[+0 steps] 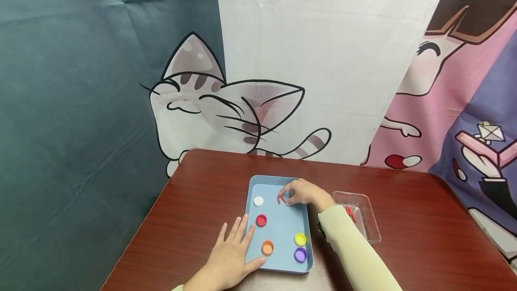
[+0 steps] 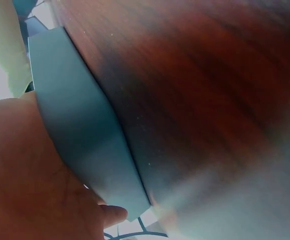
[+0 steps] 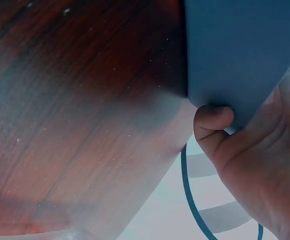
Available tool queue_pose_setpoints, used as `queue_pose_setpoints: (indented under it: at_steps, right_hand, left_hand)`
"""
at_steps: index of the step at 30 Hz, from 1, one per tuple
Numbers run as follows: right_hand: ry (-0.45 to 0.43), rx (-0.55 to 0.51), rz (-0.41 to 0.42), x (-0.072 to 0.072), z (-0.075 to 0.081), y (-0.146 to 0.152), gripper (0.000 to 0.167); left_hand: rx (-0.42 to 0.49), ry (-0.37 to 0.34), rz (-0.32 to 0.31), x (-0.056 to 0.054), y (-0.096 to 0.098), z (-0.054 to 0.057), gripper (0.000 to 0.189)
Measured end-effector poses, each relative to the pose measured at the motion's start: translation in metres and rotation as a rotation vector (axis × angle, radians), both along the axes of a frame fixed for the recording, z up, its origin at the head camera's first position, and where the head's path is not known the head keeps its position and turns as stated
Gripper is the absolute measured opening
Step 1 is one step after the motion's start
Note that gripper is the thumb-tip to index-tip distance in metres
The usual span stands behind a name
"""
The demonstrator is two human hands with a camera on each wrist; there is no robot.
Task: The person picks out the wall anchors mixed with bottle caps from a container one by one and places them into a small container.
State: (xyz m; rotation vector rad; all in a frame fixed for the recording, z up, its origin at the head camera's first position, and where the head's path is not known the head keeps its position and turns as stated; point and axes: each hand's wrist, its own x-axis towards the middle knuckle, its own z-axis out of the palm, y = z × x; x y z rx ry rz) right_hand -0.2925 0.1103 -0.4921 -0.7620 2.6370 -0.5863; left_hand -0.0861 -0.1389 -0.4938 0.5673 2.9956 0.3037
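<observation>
My right hand (image 1: 302, 191) is over the far right part of a blue tray (image 1: 278, 267), pinching a small red stick (image 1: 283, 200) between thumb and index finger. Just left of it, another short red stick (image 1: 278, 200) stands out against the tray floor. My left hand (image 1: 229, 255) rests with spread fingers along the tray's near left edge. In the left wrist view the tray's outer side (image 2: 80, 110) is beside that hand. The right wrist view shows the right hand (image 3: 264, 160) by the tray's side wall, with the red sticks hidden.
Small round lids lie in the tray: white (image 1: 258, 201), red (image 1: 261, 220), orange (image 1: 267, 248), yellow (image 1: 300, 239) and purple (image 1: 300, 255). Right of the tray, a clear plastic box (image 1: 373, 223) holds more red sticks (image 1: 350, 213). Both stand on a brown wooden table (image 1: 424, 237).
</observation>
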Motion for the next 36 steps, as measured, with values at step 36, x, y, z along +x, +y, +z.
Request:
queue_pose_setpoints:
  at_steps: [36]
  right_hand:
    - [0.184, 0.024, -0.017, 0.011, -0.003, 0.002, 0.018]
  left_hand:
    - [0.002, -0.005, 0.003, -0.002, 0.001, -0.002, 0.088]
